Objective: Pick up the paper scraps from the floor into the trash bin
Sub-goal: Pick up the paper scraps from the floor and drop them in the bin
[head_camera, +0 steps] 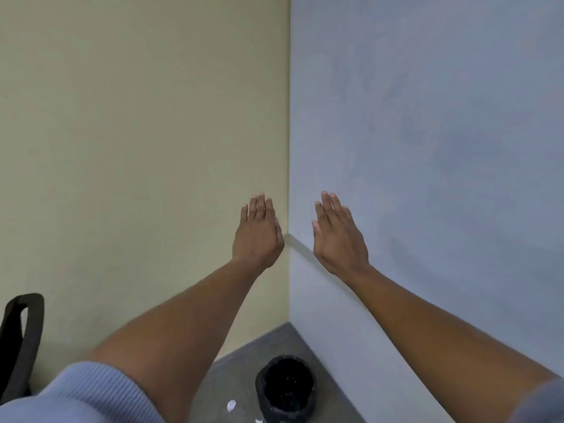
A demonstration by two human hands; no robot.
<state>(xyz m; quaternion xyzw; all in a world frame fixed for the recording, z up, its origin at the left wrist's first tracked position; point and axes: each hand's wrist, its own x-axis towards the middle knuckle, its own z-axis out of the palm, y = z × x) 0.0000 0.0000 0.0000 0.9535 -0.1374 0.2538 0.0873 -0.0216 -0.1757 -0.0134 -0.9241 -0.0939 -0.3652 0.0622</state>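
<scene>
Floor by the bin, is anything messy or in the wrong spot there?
Yes. A small white paper scrap lies on the grey floor, left of the round black trash bin, not inside it. Another white bit shows at the bottom edge. Both bare hands, left hand and right hand, are raised, open and empty.

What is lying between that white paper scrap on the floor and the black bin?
Nothing visible. The paper scrap lies on bare grey floor just left of the trash bin, whose mouth is open. Both hands, left and right, are raised, open and empty.
</scene>
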